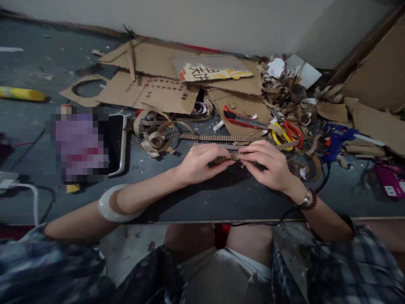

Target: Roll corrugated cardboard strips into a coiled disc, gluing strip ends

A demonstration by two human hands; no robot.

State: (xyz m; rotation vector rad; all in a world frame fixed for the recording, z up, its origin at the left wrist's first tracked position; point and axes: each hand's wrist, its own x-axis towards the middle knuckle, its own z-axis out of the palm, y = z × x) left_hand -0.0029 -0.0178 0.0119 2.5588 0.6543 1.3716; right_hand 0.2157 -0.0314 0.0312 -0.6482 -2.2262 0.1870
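Note:
My left hand (202,164) and my right hand (268,162) meet above the dark tabletop (209,202), and their fingertips pinch a small corrugated cardboard strip (226,159) from either end. Much of that strip is hidden by my fingers. Just beyond my hands lies a longer corrugated strip (218,137), running sideways. A red-and-black utility knife (243,119) rests on a cardboard piece farther back. Scissors with red and yellow handles (286,135) lie past my right hand, and a blue hot glue gun (336,141) lies farther right.
Flat cardboard sheets (148,82) and curled scraps (281,93) are piled along the back of the table. A smartphone (117,143) lies at left, partly covered by a pixelated patch (79,143). A white cable (33,198) runs near the front left.

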